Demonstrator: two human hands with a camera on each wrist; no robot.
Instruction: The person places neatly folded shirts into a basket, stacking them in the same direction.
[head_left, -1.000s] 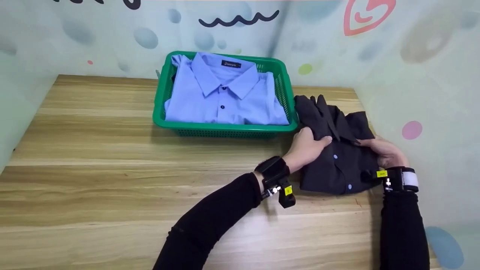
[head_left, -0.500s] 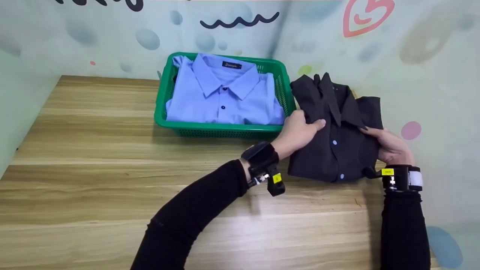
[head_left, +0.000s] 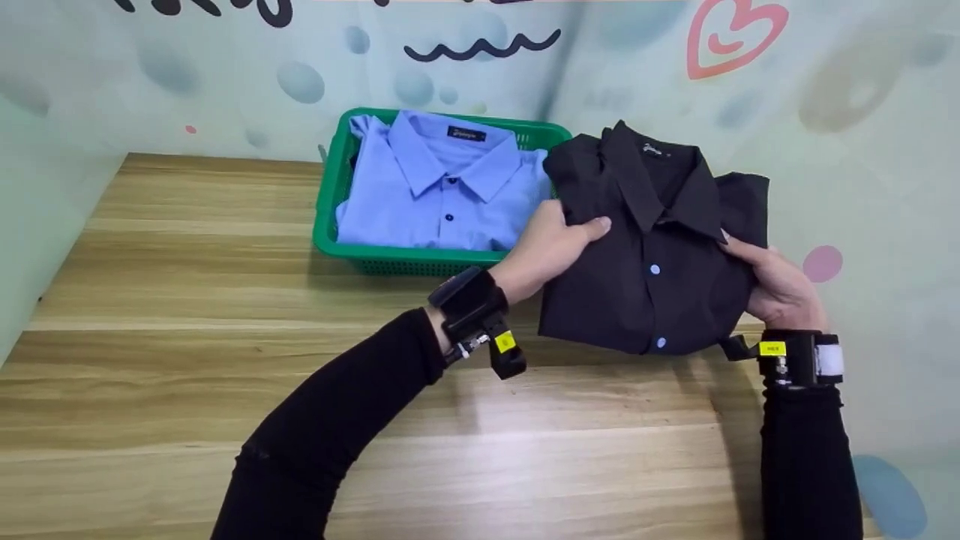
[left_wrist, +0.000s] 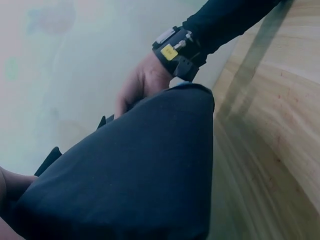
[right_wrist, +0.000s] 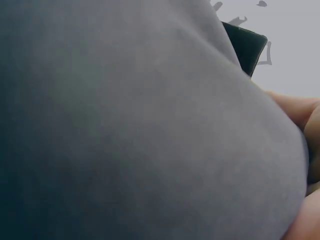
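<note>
A folded black button-up shirt (head_left: 615, 292), collar toward the wall and pale buttons down its front, is held up at a tilt over the right part of the table. My left hand (head_left: 551, 244) grips its left side, thumb on top and the other fingers hidden beneath. On the opposite side my right hand (head_left: 786, 289) holds the edge, its thumb near the collar tip. The shirt's upper left corner overlaps the right rim of a green plastic basket (head_left: 409, 253). Inside the basket lies a folded light blue shirt (head_left: 450, 202) with dark buttons. In the left wrist view, the black shirt (left_wrist: 145, 165) hides most of my fingers.
The wooden table (head_left: 187, 300) extends left of and in front of the basket. A patterned wall (head_left: 225, 90) stands right behind the basket, and another wall (head_left: 885, 300) rises close beside my right arm.
Both hands have raised the black shirt and brought it left, from beside the basket to overlapping its right rim. My left hand has moved up and left; the right has shifted only slightly.
</note>
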